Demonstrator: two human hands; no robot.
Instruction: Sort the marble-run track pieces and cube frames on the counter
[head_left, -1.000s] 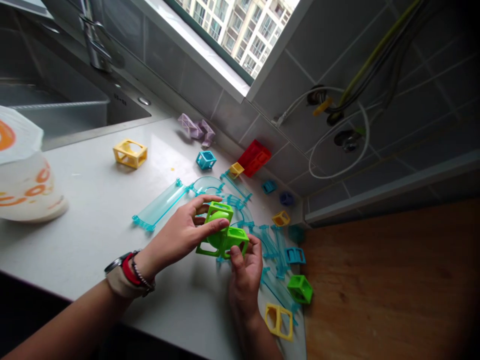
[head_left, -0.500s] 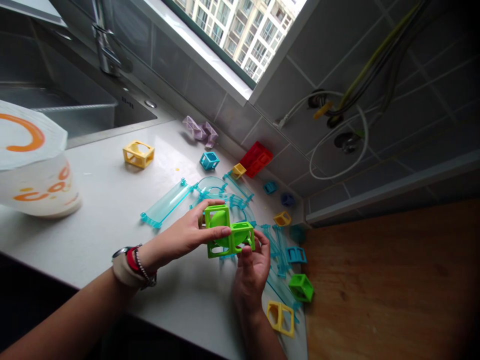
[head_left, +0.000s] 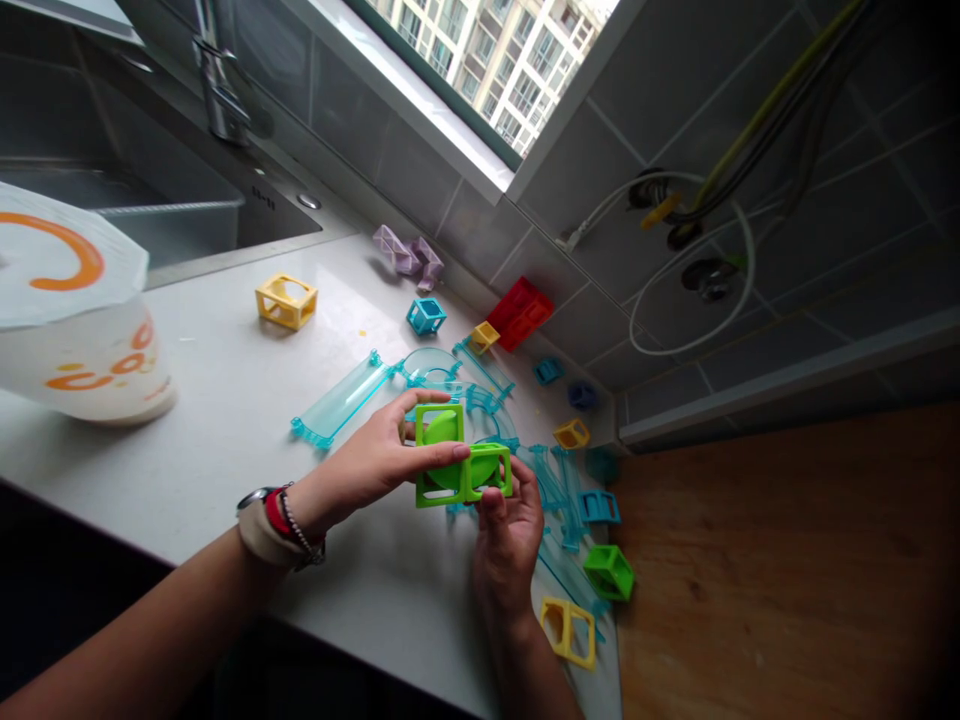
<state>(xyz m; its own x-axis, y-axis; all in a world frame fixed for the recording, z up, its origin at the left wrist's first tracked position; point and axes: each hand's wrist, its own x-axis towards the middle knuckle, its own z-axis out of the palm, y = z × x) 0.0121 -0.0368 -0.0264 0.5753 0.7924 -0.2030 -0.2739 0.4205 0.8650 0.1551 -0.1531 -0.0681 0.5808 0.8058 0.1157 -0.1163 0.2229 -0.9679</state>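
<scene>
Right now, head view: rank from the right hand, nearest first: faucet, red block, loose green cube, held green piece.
From the right hand:
1. Held green piece: in its fingers.
2. Loose green cube: to its right.
3. Red block: farther back, by the tiled wall.
4. Faucet: far back, left.

Blocks (head_left: pixel 466 484) in hands (head_left: pixel 371 460) over counter (head_left: pixel 210 440), cup (head_left: pixel 86 350) left, sink (head_left: pixel 281 220) behind cup, track pieces (head_left: pixel 346 397) behind, perhaps partly beneath
</scene>
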